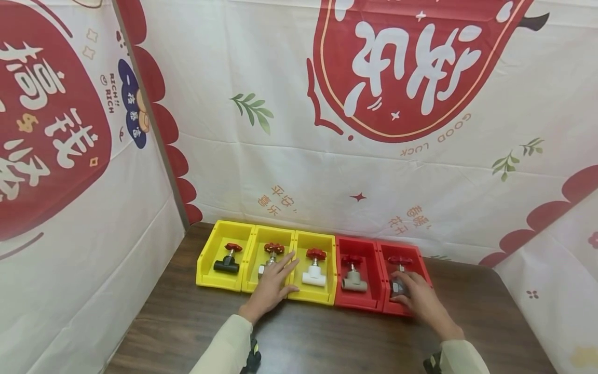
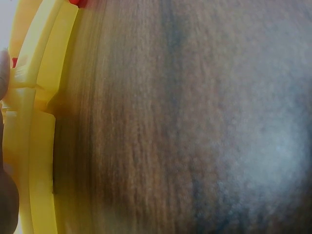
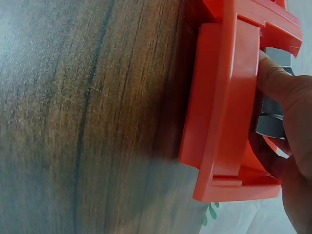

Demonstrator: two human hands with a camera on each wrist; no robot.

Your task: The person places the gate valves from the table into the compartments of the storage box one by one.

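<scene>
Five-part row of bins: in the far right red bin (image 1: 406, 308) lies a dark grey valve (image 1: 398, 289) with a red handwheel (image 1: 399, 259). My right hand (image 1: 422, 301) grips its body between thumb and fingers; the right wrist view shows the grey body (image 3: 271, 126) inside the bin. My left hand (image 1: 271, 286), fingers spread, lies over the front of the middle yellow bins, partly hiding a metallic valve (image 1: 273, 249) with a red wheel. Right of it is a white valve (image 1: 314, 275) in the third yellow bin (image 1: 299, 296).
A black valve (image 1: 227, 264) lies in the leftmost yellow bin (image 1: 219, 281). The left red bin (image 1: 359, 300) holds a beige valve (image 1: 353, 282). The bins stand on a brown wooden table (image 1: 327, 337), close to a white printed cloth (image 1: 289, 171) behind.
</scene>
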